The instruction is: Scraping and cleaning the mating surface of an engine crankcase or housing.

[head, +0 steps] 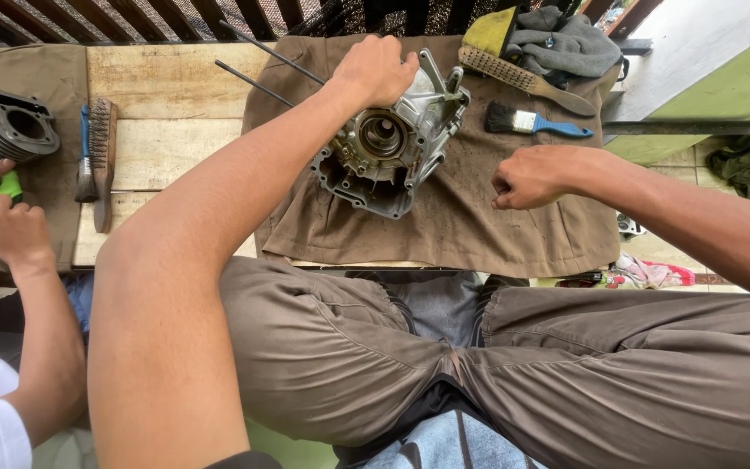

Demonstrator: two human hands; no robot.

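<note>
A grey metal engine crankcase lies tilted on a brown cloth spread over a wooden bench. My left hand grips its top edge, the arm reaching across from the lower left. Fingers curled shut, my right hand rests on the cloth to the right of the case; nothing shows in it. Two thin metal rods stick out from behind my left wrist.
A blue-handled paintbrush, a wire brush and grey rags lie at the back right. At left, another person's hand is by an engine cylinder, with two brushes on the wooden planks.
</note>
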